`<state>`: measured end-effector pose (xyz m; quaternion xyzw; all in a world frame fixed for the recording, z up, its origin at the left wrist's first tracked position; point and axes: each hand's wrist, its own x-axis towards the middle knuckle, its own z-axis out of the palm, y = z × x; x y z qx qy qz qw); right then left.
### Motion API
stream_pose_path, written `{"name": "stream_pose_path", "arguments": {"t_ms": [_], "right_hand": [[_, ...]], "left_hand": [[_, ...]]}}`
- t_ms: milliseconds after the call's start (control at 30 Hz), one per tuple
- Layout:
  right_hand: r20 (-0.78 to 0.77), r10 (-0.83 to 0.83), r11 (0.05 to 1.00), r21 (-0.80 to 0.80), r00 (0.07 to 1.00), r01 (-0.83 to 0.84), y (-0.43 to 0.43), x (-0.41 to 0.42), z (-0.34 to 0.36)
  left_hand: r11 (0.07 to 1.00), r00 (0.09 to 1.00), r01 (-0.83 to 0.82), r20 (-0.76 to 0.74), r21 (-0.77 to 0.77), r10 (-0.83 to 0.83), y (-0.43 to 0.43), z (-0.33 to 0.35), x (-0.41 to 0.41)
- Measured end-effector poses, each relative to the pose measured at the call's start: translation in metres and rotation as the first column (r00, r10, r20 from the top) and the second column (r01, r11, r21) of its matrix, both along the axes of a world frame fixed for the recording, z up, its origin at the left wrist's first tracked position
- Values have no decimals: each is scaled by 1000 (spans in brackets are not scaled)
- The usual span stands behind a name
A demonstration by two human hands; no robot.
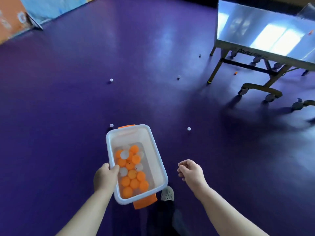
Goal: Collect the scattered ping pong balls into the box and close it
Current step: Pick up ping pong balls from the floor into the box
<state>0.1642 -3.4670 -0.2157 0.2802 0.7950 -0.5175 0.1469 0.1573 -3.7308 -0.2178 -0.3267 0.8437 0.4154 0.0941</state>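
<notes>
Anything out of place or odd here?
Yes: white balls lie loose on the purple floor, two just beyond the box, others toward the table. The left hand holds the box, which has no lid on.

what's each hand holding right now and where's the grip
The left hand grips the clear rectangular plastic box by its left long rim, thumb inside. The right hand is loosely curled, with nothing visible in it.
</notes>
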Motion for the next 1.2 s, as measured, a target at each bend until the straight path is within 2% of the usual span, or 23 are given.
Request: {"name": "stream_pose_path", "arguments": {"t_ms": [167, 400, 600, 800, 1033, 1200], "right_hand": [[22, -43, 999, -9, 999, 43, 53, -77, -12], [66, -22, 999, 40, 998, 19, 100, -195, -15], [96, -26, 998, 61, 995, 21, 87, -273, -31], [128, -137, 988, 95, 982, 125, 57, -325, -56], [206, -220, 975, 83, 954, 207, 45, -380, -123], [280, -201, 979, 81, 939, 186, 66, -432, -212]], "left_hand": [[999, 999, 31, 9, 10, -31, 47, -11, -84], [1000, 1000, -12, 6, 15, 12, 85, -16, -184], [998, 1000, -16, 3, 64, 16, 70, -26, -261], [995, 998, 51, 37, 80, -54, 31, -45, -346], [988, 983, 155, 100, 9, -156, 15, -105, -437], [989, 981, 145, 133, 5, -144, 42, -185, -481]]}}
